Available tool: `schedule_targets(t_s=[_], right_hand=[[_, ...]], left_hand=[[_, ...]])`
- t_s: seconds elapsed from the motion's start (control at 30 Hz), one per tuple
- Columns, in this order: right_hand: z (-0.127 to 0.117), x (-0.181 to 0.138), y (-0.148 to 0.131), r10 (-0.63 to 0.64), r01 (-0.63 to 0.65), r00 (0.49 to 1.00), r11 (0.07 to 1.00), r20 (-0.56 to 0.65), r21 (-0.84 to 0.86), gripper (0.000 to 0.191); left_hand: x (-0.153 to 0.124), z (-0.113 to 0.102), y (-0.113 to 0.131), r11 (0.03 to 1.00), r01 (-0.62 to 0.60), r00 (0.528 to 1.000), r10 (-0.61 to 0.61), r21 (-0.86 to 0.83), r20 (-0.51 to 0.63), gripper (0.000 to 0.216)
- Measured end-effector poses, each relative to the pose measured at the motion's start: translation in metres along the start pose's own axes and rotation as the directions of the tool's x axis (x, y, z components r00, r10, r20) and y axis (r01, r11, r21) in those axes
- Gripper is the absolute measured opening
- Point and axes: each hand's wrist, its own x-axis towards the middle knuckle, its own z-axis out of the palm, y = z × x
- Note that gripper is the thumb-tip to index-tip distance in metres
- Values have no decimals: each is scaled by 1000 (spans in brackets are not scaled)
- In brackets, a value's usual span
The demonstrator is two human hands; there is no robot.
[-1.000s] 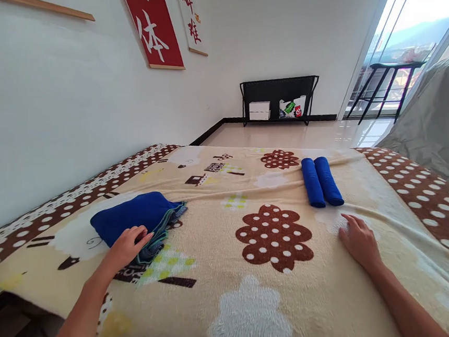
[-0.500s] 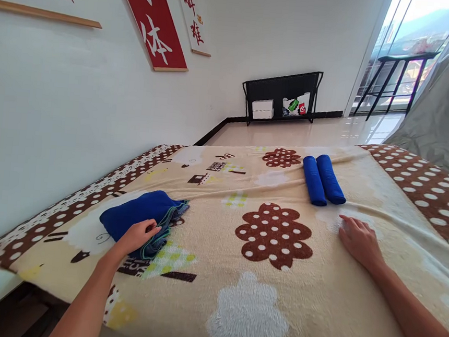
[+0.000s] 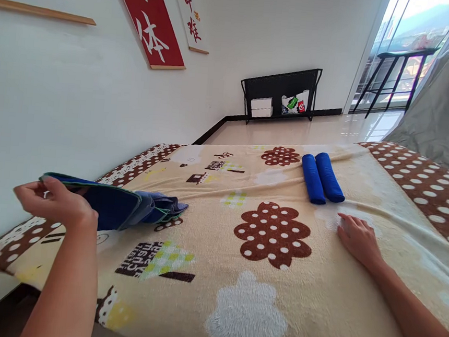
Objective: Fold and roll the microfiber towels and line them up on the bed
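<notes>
My left hand [image 3: 54, 202] is closed on the edge of a blue towel [image 3: 121, 206] with green trim, lifted off the blanket at the left. The towel's far end still touches several folded towels [image 3: 164, 206] lying on the blanket. My right hand [image 3: 356, 236] rests flat on the patterned blanket [image 3: 245, 296] with fingers spread, a little in front of two rolled blue towels [image 3: 321, 178] that lie side by side.
The blanket has a brown dotted border [image 3: 423, 186] and covers a wide surface against a white wall with red banners [image 3: 151, 20]. A black rack [image 3: 280, 92] stands on the far floor. A grey covered shape [image 3: 445, 109] is at the right, by a glass door.
My left hand has gripped the top blue towel and pulled it up and to the left, off the pile. My right hand has stayed flat in place.
</notes>
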Motion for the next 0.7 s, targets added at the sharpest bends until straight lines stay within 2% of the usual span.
schedule_targets(t_s=[0.07,0.1,0.23,0.3,0.33,0.4,0.47,0.53,0.57,0.6,0.63,0.67,0.7], right_hand=[[-1,0,-2,9,-9,1000,1000,3,17,50],[-2,0,-2,13,-13,1000,1000,4,27,50],[-8,0,-7,30,-30,1000,996,1,86,49],[-13,2,-11,42,-40,999,990,-9,134,47],[-16,2,-14,49,-45,999,985,-19,165,46],[-25,5,-24,68,-54,996,969,-53,240,44],[-37,5,-41,88,-49,991,941,-104,334,41],[-49,2,-62,106,-31,984,897,-145,442,37],[-55,-2,-74,111,-22,983,866,-149,499,35],[-59,-7,-85,111,-16,984,831,-138,555,33],[-63,-12,-95,106,-16,988,793,-112,609,35],[-65,-18,-103,95,-21,993,752,-77,658,40],[-67,-24,-110,79,-32,996,713,-34,701,46]], left_hand=[[-10,5,25,997,-4,973,-14,-78,-230,27],[-18,8,39,992,-24,951,-15,-122,-308,30],[-40,28,103,936,-161,912,20,-312,-409,39],[-44,36,135,859,-235,891,4,-455,-453,42],[-46,39,152,792,-252,895,-27,-556,-445,43],[-54,38,187,618,-189,951,-77,-763,-298,41],[-74,30,224,429,-26,996,-63,-903,-59,33],[-107,20,261,288,181,981,16,-940,194,24],[-129,16,278,242,317,934,85,-917,346,21],[-154,13,294,224,474,840,175,-852,514,20],[-181,12,308,234,630,687,278,-741,672,22],[-209,13,319,275,751,485,387,-600,784,25],[-236,16,327,325,817,312,443,-475,840,29]])
